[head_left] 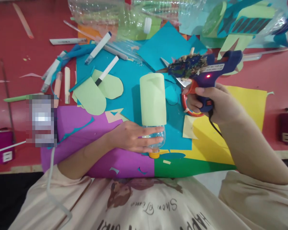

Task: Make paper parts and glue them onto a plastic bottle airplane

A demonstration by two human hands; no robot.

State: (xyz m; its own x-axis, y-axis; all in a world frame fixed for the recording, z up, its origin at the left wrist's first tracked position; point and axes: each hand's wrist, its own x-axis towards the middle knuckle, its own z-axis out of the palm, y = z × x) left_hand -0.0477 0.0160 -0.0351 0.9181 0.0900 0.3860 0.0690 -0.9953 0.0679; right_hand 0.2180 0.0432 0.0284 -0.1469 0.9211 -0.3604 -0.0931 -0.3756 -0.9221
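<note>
My right hand (pixel 206 100) is wrapped round the handle of a blue hot glue gun (pixel 207 68) with an orange trigger and a lit red light. Its nozzle points left, just above the far end of a plastic bottle (pixel 160 140) that lies with its orange cap (pixel 154 155) toward me. Pale green paper (pixel 153 99) is wrapped round the bottle's body. Across the bottle's clear shoulder lie the fingers of my left hand (pixel 139 136), gripping it. Scissors with red handles (pixel 185 103) lie partly hidden behind my right hand.
Blue (pixel 168 41), purple (pixel 86 127), yellow (pixel 244 108) and green card sheets cover the red table (pixel 9 64). Several markers (pixel 98 48) and rounded pale green cutouts (pixel 91 95) lie at left. Clear bottles (pixel 98 16) and a decorated bottle (pixel 247 22) lie at the back. A phone (pixel 42 121) with a cable is at left.
</note>
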